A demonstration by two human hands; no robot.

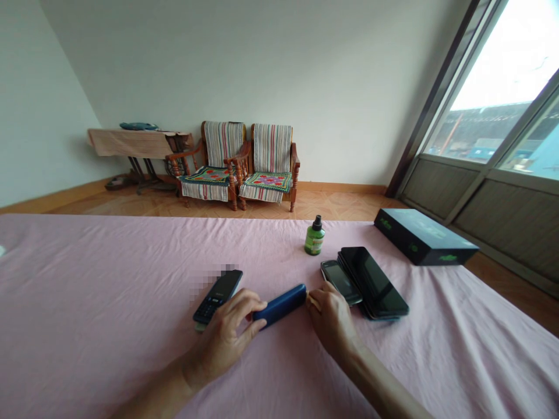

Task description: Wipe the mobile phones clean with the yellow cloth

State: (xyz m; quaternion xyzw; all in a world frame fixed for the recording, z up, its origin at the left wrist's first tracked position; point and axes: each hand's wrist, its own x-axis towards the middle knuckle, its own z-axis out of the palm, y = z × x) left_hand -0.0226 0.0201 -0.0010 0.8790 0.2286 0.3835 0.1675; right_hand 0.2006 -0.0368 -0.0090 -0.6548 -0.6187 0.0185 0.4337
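Observation:
Between thumb and fingers, my left hand [231,329] grips the left end of a slim dark blue phone [282,305], tilted up on its long side above the pink sheet. Its screen and keys face away from me. My right hand [329,317] is closed at the phone's right end, with a small pale yellowish piece [313,301] pinched in its fingers; its kind is too small to tell. Left of the blue phone lies a black keypad phone [218,297], partly behind my left hand. A grey-edged smartphone [343,282] lies just beyond my right hand.
A stack of dark tablets or large phones [373,282] lies at the right. Behind stands a green bottle with a black cap [314,237]. A black box [425,235] rests near the far right edge of the pink sheet [109,302]. Two wooden chairs [266,166] stand beyond.

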